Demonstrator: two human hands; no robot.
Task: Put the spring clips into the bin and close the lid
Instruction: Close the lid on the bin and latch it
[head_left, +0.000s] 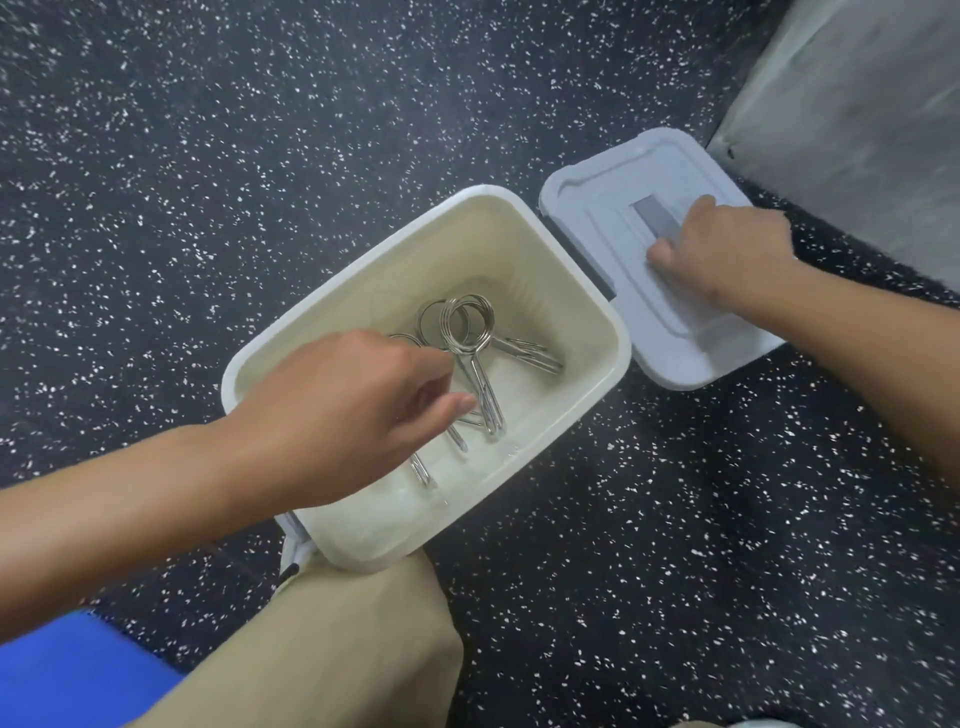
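Note:
An open white bin (519, 218) stands on the floor, with several metal spring clips (524, 353) lying on its bottom. My left hand (353, 400) reaches into the bin from the left. Its thumb and fingers are pinched at the handles of one spring clip (467, 322), whose coil stands higher than the others. The pale blue lid (587, 208) lies flat on the floor, touching the bin's right side. My right hand (727, 249) rests on the lid with its fingers curled around the grey handle in the lid's middle.
The floor (208, 156) is black rubber with white specks. A grey block or wall (857, 130) rises at the upper right, just behind the lid. My knee in tan trousers (337, 649) presses against the bin's near corner. A blue object (67, 675) sits at the lower left.

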